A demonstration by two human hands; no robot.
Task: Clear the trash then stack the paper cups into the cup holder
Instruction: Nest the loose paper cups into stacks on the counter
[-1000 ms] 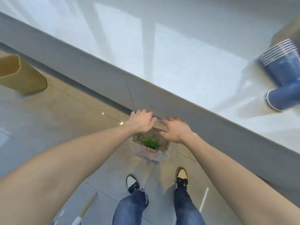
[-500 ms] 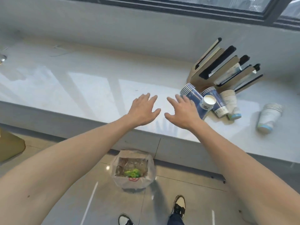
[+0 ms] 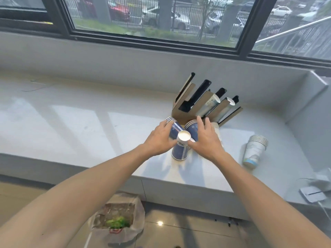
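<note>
A: Where are the cups?
B: An upside-down blue cup [image 3: 180,149] stands on the white desk [image 3: 89,129] near its front edge, white base up. Two stacks of blue cups [image 3: 192,130] lie on their sides just behind it, at the foot of the cup holder [image 3: 189,104].
A: And the hands?
B: The left hand [image 3: 158,140] and the right hand [image 3: 206,141] flank the upside-down cup, fingers spread and loose. Whether either actually grips it, I cannot tell.
A: Anything already in the holder?
B: Pale cups sit in two of its slanted slots; the slots left of them look bare.
A: What else?
B: A stack of white cups [image 3: 255,151] lies tipped over to the right, well apart. On the floor below the desk sits a plastic trash bag [image 3: 116,222], with something green inside.
</note>
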